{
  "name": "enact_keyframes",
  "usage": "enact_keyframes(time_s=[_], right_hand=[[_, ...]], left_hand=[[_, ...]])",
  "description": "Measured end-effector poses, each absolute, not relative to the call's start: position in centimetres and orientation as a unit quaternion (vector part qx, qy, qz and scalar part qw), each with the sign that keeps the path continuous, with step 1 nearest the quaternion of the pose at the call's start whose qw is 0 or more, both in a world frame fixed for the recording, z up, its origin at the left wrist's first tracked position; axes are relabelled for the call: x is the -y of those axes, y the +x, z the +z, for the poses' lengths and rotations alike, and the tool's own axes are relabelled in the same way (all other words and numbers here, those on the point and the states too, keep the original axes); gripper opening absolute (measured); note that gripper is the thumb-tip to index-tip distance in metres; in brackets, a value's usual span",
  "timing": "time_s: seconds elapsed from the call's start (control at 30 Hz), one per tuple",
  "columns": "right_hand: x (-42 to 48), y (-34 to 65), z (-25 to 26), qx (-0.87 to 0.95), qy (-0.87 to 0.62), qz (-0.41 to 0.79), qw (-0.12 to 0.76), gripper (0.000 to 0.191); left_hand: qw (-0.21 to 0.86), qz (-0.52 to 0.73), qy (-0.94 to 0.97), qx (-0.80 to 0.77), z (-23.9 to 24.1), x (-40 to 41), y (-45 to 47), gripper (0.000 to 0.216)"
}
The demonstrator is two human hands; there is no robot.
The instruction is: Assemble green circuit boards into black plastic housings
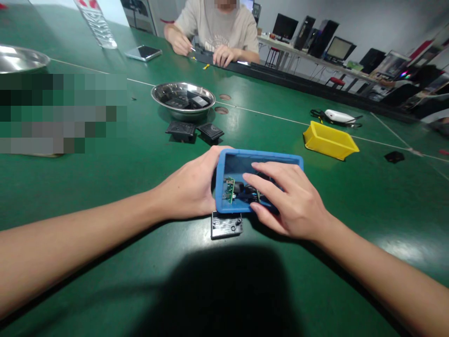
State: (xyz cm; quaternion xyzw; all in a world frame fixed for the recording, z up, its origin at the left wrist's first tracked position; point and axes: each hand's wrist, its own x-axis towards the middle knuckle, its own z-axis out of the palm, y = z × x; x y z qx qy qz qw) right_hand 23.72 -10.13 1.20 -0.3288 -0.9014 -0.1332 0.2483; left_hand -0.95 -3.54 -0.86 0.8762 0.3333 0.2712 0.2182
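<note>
A blue plastic tray (259,157) stands on the green table in front of me. My left hand (191,187) grips its left wall, fingers curled over the rim. My right hand (284,199) reaches into the tray from the right, fingers bent down among small parts: a green circuit board (229,188) and dark cabled pieces. Whether the fingers hold one of them is hidden. A flat black plastic part (226,224) lies on the table just below the tray.
A steel bowl (183,98) with black parts sits behind, two black parts (195,130) in front of it. A yellow bin (329,139) and a white device (338,116) lie right. Another person works across the table; a phone (143,52) lies left of them.
</note>
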Motion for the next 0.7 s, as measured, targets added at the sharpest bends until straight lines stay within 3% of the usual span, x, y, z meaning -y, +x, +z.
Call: enact_keyframes(time_s=[0.13, 0.3, 0.7], right_hand=[[10.0, 21.7, 1.7, 0.895, -0.387, -0.154, 0.161, 0.042], [9.6, 20.9, 2.1, 0.886, -0.417, -0.158, 0.126, 0.038], [9.2, 22.1, 1.9, 0.874, -0.395, -0.151, 0.239, 0.03]], left_hand=[[0.232, 0.252, 0.867, -0.363, -0.4, 3.6, -0.9, 0.089], [0.23, 0.237, 0.87, -0.366, 0.0, 3.8, -0.8, 0.083], [0.226, 0.239, 0.873, -0.36, 0.1, 3.8, -0.8, 0.086]])
